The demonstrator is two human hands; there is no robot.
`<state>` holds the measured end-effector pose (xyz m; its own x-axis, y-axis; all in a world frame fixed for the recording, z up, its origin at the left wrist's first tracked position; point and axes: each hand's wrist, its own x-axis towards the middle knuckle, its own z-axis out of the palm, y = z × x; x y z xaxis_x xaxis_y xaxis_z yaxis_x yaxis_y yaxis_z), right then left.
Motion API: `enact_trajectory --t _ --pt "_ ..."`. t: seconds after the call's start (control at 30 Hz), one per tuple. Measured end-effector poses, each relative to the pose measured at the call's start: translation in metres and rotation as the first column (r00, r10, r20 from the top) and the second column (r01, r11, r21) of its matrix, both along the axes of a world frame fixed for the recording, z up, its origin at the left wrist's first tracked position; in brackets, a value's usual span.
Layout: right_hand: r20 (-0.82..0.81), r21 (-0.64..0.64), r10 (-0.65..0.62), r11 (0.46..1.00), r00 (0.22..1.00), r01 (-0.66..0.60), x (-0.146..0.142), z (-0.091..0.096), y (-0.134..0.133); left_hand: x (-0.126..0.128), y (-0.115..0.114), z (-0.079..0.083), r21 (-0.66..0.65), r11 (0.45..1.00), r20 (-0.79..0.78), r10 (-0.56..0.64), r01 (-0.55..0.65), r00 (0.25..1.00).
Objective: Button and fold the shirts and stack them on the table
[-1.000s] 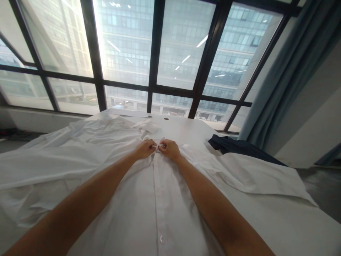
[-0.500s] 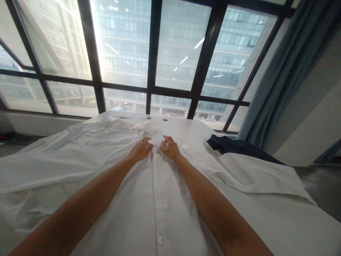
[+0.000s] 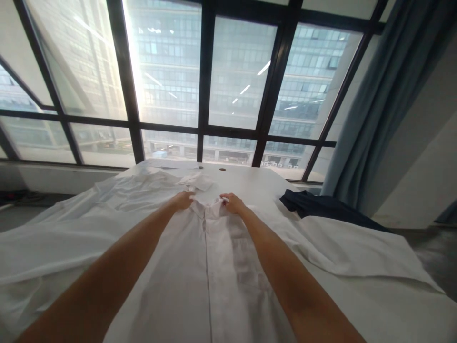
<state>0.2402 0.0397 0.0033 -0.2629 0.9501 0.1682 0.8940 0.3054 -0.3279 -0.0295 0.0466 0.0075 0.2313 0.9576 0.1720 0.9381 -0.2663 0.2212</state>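
Single view, head-worn. It looks forward and slightly down along both forearms, across the desk, and faces the window beyond the far edge. Close range: the forearms fill the lower frame. The left hand and right hand sit mid-frame on the shirt. Wide lens; the curtain leans at the right margin.

The fingertips of the left hand and right hand are lost in the collar folds of the white shirt, whose lower part the bottom edge cuts off; a dark garment lies half under white cloth, and a speck on the desk is too small to tell.
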Motion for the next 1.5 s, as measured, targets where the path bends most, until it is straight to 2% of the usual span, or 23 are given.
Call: enact_trajectory --t 0.1,0.23,0.33,0.47,0.53,0.6,0.67,0.8,0.87,0.93,1.03,1.1,1.2,1.27,1.33,1.43,1.5 --pt "-0.077 0.064 0.143 0.988 0.987 -0.139 0.005 -0.003 0.014 -0.008 0.009 0.005 -0.058 0.997 -0.036 -0.057 0.055 0.998" --pt "-0.227 0.086 0.227 0.973 0.947 -0.213 0.011 0.005 0.024 -0.023 0.012 0.019 -0.129 0.968 0.018 -0.213 0.214 0.977" --pt "-0.326 -0.086 0.229 0.959 0.917 -0.27 0.013 0.025 0.028 -0.03 0.014 0.034 -0.12 0.945 0.067 -0.298 0.304 0.952" --pt "-0.391 -0.325 0.259 0.859 0.883 -0.395 0.015 0.055 0.027 -0.029 0.014 0.046 -0.08 0.928 0.103 -0.354 0.363 0.929" --pt "-0.336 -0.407 0.254 0.829 0.907 -0.383 0.017 0.07 0.023 -0.028 0.012 0.048 -0.051 0.927 0.125 -0.364 0.372 0.923" --pt "-0.199 -0.429 0.254 0.846 0.946 -0.318 0.019 0.084 0.018 -0.028 0.009 0.047 -0.016 0.926 0.143 -0.37 0.376 0.918" --pt "-0.013 -0.377 0.273 0.89 0.962 -0.257 0.022 0.099 0.012 -0.027 0.007 0.046 -0.003 0.93 0.15 -0.363 0.368 0.92" --pt "0.321 -0.184 0.233 0.966 0.918 -0.181 0.019 0.117 0.006 -0.019 0.007 0.044 0.015 0.958 0.117 -0.287 0.288 0.951" --pt "0.417 -0.067 0.166 0.986 0.894 -0.152 0.011 0.113 0.005 -0.012 0.007 0.043 0.083 0.975 0.07 -0.213 0.207 0.975" --pt "0.456 0.061 0.072 0.992 0.887 -0.112 0.001 0.099 0.001 -0.002 0.005 0.041 0.153 0.982 0.014 -0.11 0.107 0.994" --pt "0.385 0.206 -0.101 0.978 0.917 0.022 -0.013 0.066 -0.012 0.01 -0.007 0.036 0.184 0.983 -0.095 0.045 -0.026 0.994" --pt "0.305 0.238 -0.165 0.967 0.938 0.093 -0.02 0.044 -0.024 0.018 -0.021 0.031 0.199 0.976 -0.152 0.122 -0.091 0.981" --pt "0.231 0.191 -0.085 0.981 0.969 0.04 -0.023 0.021 -0.04 0.026 -0.046 0.02 0.185 0.981 -0.187 0.091 -0.056 0.978" --pt "0.217 0.101 0.008 0.994 0.976 -0.031 -0.022 0.012 -0.047 0.031 -0.063 0.011 0.113 0.993 -0.198 -0.009 0.032 0.98" --pt "0.218 0.005 0.05 0.999 0.975 -0.053 -0.021 0.007 -0.047 0.034 -0.074 0.003 0.016 0.998 -0.208 -0.064 0.069 0.976" --pt "0.23 -0.103 0.057 0.994 0.971 -0.034 -0.02 0.004 -0.041 0.034 -0.079 -0.005 -0.12 0.992 -0.234 -0.067 0.04 0.97" --pt "0.233 -0.155 0.067 0.987 0.97 -0.031 -0.021 0.004 -0.034 0.032 -0.075 -0.006 -0.156 0.987 -0.245 -0.078 0.041 0.966"
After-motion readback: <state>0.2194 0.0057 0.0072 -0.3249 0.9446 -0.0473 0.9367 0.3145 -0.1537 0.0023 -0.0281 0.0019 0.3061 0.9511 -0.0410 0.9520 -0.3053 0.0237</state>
